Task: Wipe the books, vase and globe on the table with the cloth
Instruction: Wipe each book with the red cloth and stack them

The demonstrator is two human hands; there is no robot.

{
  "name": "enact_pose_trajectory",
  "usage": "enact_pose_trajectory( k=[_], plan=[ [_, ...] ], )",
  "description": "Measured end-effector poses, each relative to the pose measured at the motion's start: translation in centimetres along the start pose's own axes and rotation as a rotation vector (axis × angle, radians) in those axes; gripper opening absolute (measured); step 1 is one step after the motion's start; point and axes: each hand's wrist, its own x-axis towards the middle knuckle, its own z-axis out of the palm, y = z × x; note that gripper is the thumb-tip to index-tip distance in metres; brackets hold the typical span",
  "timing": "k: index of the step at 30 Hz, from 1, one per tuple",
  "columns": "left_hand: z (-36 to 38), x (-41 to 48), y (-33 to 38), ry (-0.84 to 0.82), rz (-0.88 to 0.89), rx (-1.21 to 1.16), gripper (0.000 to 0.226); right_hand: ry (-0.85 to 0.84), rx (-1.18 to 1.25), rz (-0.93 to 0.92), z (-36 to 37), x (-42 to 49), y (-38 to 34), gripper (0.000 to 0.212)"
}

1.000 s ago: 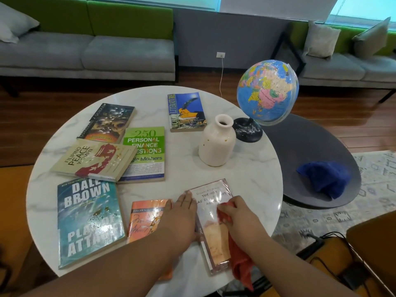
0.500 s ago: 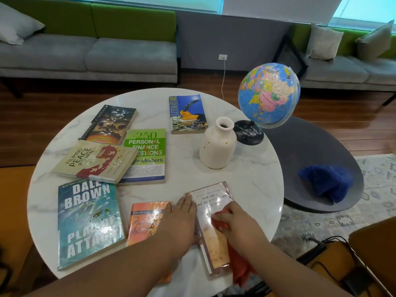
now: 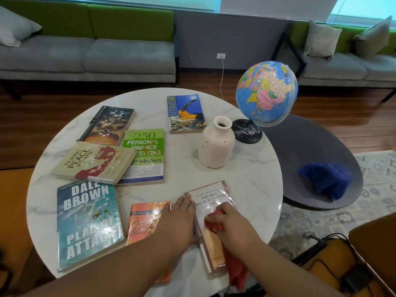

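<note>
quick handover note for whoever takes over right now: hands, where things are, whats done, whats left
Left hand: flat, fingers straight, resting along the left edge of the detective book.
Right hand: grips the red cloth on that book's cover, near the front of the table.
Also lying flat: Dale Brown book, orange book, Peace Women book overlapping the green finance book, dark book, World Literature book. The vase stands upright mid-table, the globe behind it.
Done: cannot tell which books are wiped.
Left: finish this cover, any unwiped books, vase, globe.
</note>
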Motion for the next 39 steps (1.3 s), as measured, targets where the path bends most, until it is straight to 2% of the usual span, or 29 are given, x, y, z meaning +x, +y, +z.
enact_pose_trajectory(
  k=[3,7,11,13,19,23,26,30,33,37,39],
  plan=[
    [0.4,-0.2,-0.2,0.007,0.000,0.003,0.115,-0.005,-0.056,-0.003,-0.1,-0.1,-0.6,0.029],
    [0.6,-0.2,-0.4,0.009,0.008,0.026,0.118,-0.132,-0.062,-0.094,0.8,-2.7,-1.0,0.030],
    [0.4,-0.1,-0.3,0.012,0.004,0.035,0.119,-0.036,0.091,-0.040,0.9,-1.1,-1.2,0.023],
    [0.5,-0.2,-0.2,0.012,-0.002,0.035,0.119,-0.002,0.095,-0.021,1.0,-0.3,-1.5,0.024],
    [0.5,-0.3,-0.2,0.017,0.000,0.071,0.121,-0.107,-0.030,-0.126,1.6,-2.8,-1.6,0.031],
    [0.5,-0.3,-0.3,0.037,0.003,0.083,0.123,-0.019,0.029,-0.096,1.6,-0.4,-1.8,0.028],
    [0.4,-0.3,-0.2,0.052,-0.033,0.008,0.124,0.040,0.093,-0.010,1.7,1.1,-1.9,0.026],
    [0.3,0.1,-0.3,0.044,-0.095,-0.060,0.129,-0.040,0.021,-0.057,2.6,-0.7,-1.5,0.025],
    [0.1,0.4,-0.2,0.020,-0.107,0.009,0.133,-0.062,-0.004,-0.101,2.1,-0.3,-1.6,0.028],
    [-0.4,0.5,0.0,0.004,-0.100,0.117,0.133,0.017,0.022,-0.041,1.4,3.0,-2.4,0.027],
    [-0.6,0.5,0.1,0.001,-0.095,0.146,0.133,0.004,0.015,-0.030,1.3,3.0,-2.5,0.025]
  ],
)
